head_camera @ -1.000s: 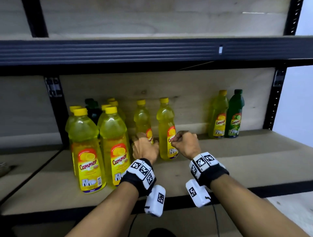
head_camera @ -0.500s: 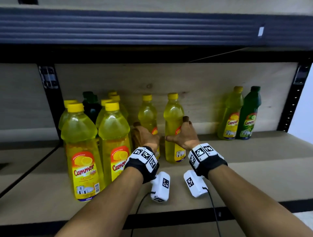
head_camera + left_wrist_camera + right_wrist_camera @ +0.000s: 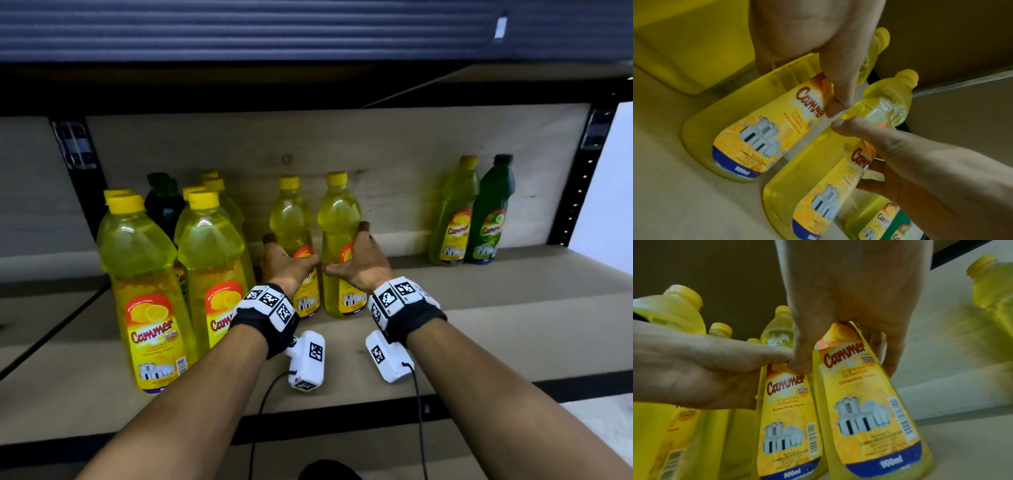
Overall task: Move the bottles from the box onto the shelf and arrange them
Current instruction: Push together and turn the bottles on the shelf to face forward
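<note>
The left hand [image 3: 291,265] gripped one translucent yellow bottle [image 3: 293,222] (tapered, ribbed shoulders). The right hand [image 3: 359,263] gripped its twin [image 3: 337,212] on the wooden shelf [image 3: 479,308].

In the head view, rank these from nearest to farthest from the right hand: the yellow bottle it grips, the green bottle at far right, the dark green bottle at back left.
1. Yellow bottle, gripped by the right hand.
2. Green bottle, far right.
3. Dark green bottle, back left, behind yellow ones.

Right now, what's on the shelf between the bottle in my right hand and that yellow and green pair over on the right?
Nothing: in the head view, only bare shelf board lies between the held bottle and the yellow and green pair.
</note>
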